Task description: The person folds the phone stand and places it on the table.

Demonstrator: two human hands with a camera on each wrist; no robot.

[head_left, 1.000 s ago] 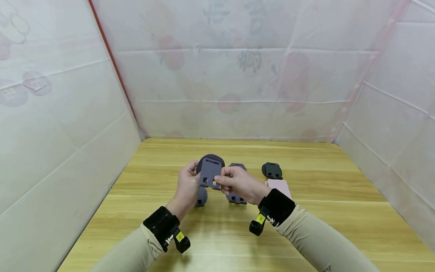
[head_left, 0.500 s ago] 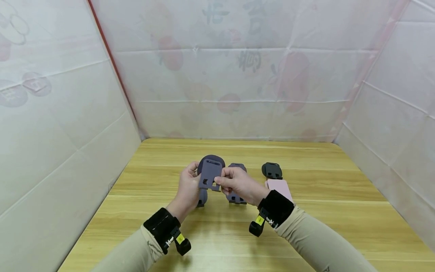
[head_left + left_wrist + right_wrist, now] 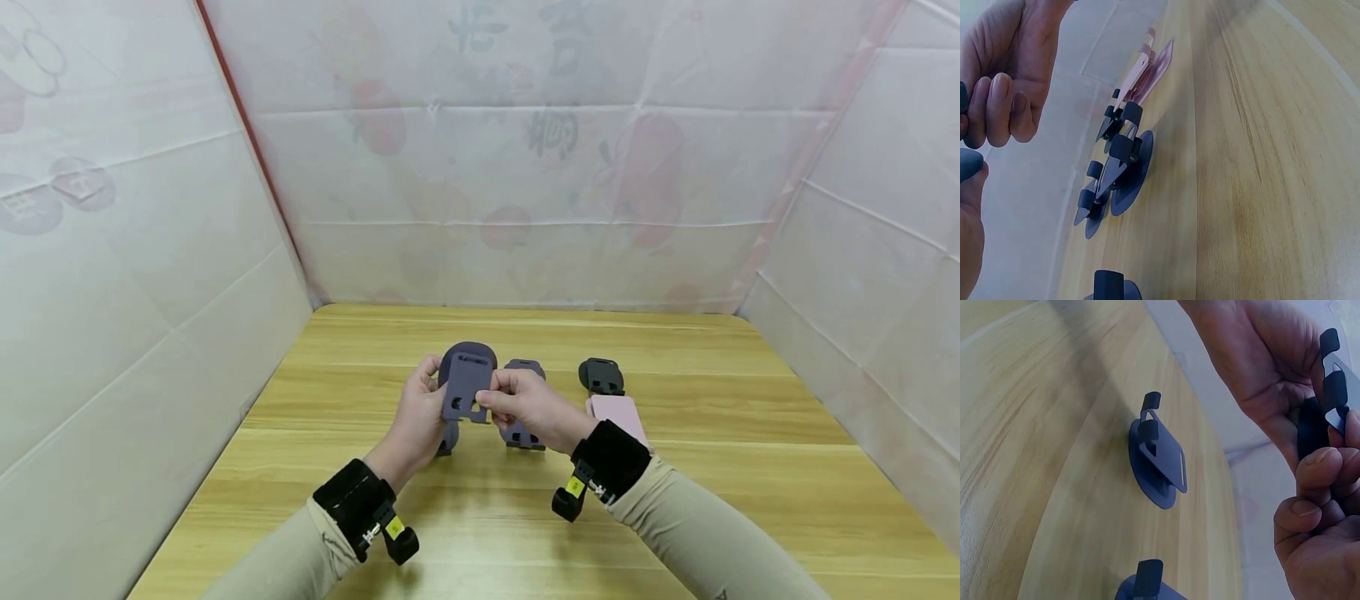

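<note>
Both hands hold one grey-purple folding phone stand (image 3: 467, 385) up above the wooden table (image 3: 697, 500). My left hand (image 3: 430, 392) grips its left edge and round base. The right hand (image 3: 489, 400) pinches the lower right edge of its plate. In the right wrist view the held stand (image 3: 1327, 394) shows edge-on between my left palm (image 3: 1254, 356) and my curled right fingers (image 3: 1313, 487). The left wrist view catches only curled fingers (image 3: 997, 106) at its left edge.
More stands sit on the table: one grey (image 3: 522, 367) behind my right hand, one (image 3: 447, 437) under my left hand, a black one (image 3: 600, 377) and a pink one (image 3: 617, 411) to the right. White sheeted walls (image 3: 112, 292) close in three sides.
The held stand has shifted slightly right and turned a little more upright between my hands. Both grips are unchanged and the stands on the table have not moved.
</note>
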